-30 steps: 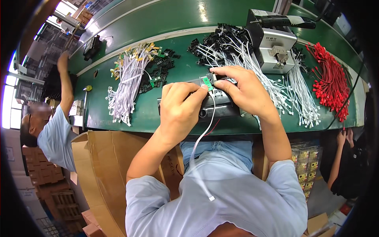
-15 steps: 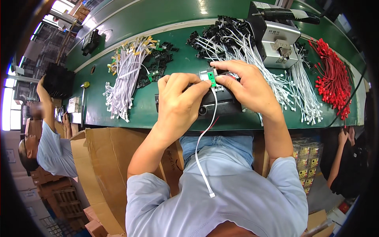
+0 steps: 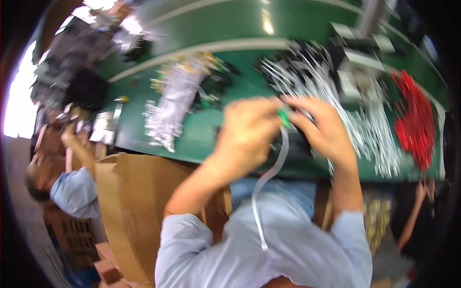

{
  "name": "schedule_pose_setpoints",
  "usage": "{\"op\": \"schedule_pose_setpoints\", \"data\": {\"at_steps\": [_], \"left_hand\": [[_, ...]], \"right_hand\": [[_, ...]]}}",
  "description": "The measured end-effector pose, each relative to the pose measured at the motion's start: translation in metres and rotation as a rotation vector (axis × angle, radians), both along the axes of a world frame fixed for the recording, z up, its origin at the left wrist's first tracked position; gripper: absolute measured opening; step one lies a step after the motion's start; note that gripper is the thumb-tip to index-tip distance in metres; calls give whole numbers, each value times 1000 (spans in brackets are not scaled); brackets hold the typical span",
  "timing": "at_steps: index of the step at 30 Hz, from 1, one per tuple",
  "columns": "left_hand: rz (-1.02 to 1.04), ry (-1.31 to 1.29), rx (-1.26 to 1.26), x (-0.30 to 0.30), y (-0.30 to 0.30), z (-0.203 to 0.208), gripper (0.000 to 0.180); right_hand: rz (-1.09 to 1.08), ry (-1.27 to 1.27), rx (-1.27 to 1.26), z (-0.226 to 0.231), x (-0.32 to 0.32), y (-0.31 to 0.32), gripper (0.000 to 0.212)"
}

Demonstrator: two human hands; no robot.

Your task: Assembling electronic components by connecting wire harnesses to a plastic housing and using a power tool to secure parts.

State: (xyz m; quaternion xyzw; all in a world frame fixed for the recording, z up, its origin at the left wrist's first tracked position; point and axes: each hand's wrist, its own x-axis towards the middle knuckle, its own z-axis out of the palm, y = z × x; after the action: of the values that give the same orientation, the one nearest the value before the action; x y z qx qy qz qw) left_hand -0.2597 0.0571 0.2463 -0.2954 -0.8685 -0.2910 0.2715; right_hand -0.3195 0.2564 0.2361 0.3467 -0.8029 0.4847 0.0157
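Note:
The picture is smeared by motion. My left hand (image 3: 247, 132) and my right hand (image 3: 321, 126) meet over the near part of the bench, fingers bent round a small green circuit board (image 3: 285, 118). Thumb and fingers of both hands pinch at it from either side. From the board a flat white cable (image 3: 275, 168) hangs in a curve past the bench edge, its small white plug end (image 3: 264, 246) in front of my shirt. A dark block (image 3: 297, 150) lies beneath my hands, partly hidden. What sits between my fingertips beside the board is too blurred to make out.
Bundles of white cables lie left (image 3: 180, 96) and right (image 3: 307, 77), several with black parts. Red wires (image 3: 414, 122) are at the far right, near a grey-white machine (image 3: 357, 77). A cardboard box (image 3: 144, 206) stands below the bench. Other people are at both sides.
The whole view has shifted and blurred, with the bench and cables lower and further right. My hands still hold the board, and the cable hangs from it as before.

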Motion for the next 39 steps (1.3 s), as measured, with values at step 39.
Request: {"op": "schedule_pose_setpoints", "data": {"at_steps": [39], "left_hand": [[45, -97, 25, -12, 8, -1, 18]], "right_hand": [[-442, 135, -851, 64, -119, 122, 72]]}}
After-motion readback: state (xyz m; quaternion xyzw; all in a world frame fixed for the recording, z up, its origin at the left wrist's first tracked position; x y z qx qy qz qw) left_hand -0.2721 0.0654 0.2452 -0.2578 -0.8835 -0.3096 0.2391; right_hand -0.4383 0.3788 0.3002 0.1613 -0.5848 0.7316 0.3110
